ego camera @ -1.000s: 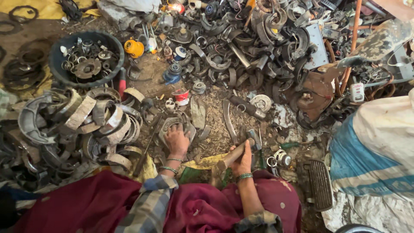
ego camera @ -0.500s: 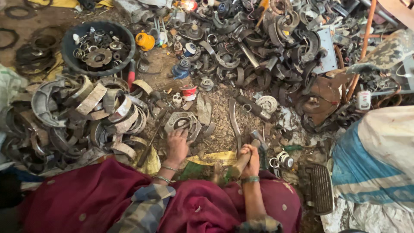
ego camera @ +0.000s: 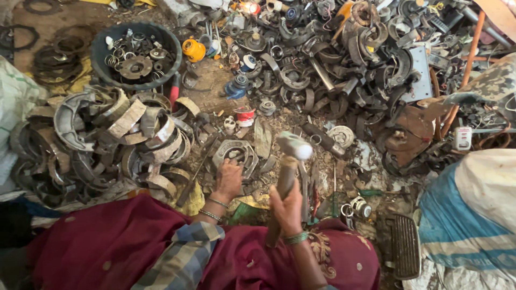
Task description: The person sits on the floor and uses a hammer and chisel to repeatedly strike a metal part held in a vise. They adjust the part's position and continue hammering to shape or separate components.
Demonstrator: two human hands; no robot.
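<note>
My right grip (ego camera: pixel 287 207) clamps a wooden-handled steel hammer (ego camera: pixel 287 166); my left grip (ego camera: pixel 229 180) presses a curved grey metal brake shoe (ego camera: pixel 236 153) against the scrap-strewn dirt floor (ego camera: pixel 215 80).

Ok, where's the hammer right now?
In the head view the hammer is just right of centre, raised in the right hand, its head above the scrap beside the curved brake part that the left hand steadies.

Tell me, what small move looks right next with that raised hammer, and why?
Probably a short downward strike: the right hand holds the hammer lifted above the ground, while the left hand steadies the curved metal brake part lying just ahead.
</note>
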